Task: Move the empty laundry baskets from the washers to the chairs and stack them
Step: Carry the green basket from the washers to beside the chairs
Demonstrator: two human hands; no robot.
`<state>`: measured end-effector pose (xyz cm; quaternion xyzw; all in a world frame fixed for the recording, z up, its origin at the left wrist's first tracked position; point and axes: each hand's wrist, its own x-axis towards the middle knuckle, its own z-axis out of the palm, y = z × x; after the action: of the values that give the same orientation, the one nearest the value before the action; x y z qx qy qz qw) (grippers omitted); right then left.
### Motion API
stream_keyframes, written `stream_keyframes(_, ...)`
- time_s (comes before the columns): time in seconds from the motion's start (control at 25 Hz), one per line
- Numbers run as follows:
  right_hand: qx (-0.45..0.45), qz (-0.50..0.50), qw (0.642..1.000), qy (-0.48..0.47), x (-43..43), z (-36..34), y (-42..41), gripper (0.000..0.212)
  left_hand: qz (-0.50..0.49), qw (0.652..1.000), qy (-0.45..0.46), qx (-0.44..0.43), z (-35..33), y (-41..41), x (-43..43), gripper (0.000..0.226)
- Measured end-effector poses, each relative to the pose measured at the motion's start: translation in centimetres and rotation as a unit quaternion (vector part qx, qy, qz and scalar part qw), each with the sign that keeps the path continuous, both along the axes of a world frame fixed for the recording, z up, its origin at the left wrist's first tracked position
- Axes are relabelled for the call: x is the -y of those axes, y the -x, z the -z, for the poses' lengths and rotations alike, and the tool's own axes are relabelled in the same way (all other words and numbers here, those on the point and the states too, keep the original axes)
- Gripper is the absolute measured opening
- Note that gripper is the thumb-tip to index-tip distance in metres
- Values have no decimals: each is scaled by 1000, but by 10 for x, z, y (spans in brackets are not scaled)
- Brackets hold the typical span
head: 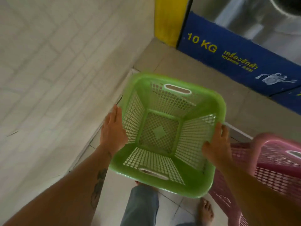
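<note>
An empty green laundry basket with lattice walls and two white handle slots hangs upright in front of me, above the floor. My left hand presses flat against its left outer wall, fingers extended. My right hand grips the right rim, thumb inside the basket. A pink laundry basket stands low on the right, partly behind my right forearm, touching or nearly touching the green one.
A washer with a blue "10 KG" panel stands on a raised tiled step at the upper right. A white brick wall fills the left. My legs and a bare foot show below on the tiled floor.
</note>
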<state>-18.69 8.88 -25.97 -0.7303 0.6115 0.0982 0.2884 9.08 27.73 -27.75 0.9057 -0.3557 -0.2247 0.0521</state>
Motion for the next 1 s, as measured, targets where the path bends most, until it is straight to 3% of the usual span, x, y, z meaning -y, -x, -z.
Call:
stream_keyframes(0.24, -11, -24, 1000, -7, 19, 1, -7, 103, -11, 997, 71, -27, 9, -15, -5, 92)
stream_keyframes(0.56, 52, -115, 991, 50, 31, -123, -17, 80, -107, 990, 92, 17, -113, 6, -58, 85)
stream_keyframes(0.8, 75, -274, 956, 79, -9, -233, 26, 98, -246, 943, 201, 97, -237, 140, -160, 77)
stream_keyframes(1.0, 164, -409, 891, 110, -72, -319, 54, 88, -365, 890, 235, 141, -310, 261, -259, 76)
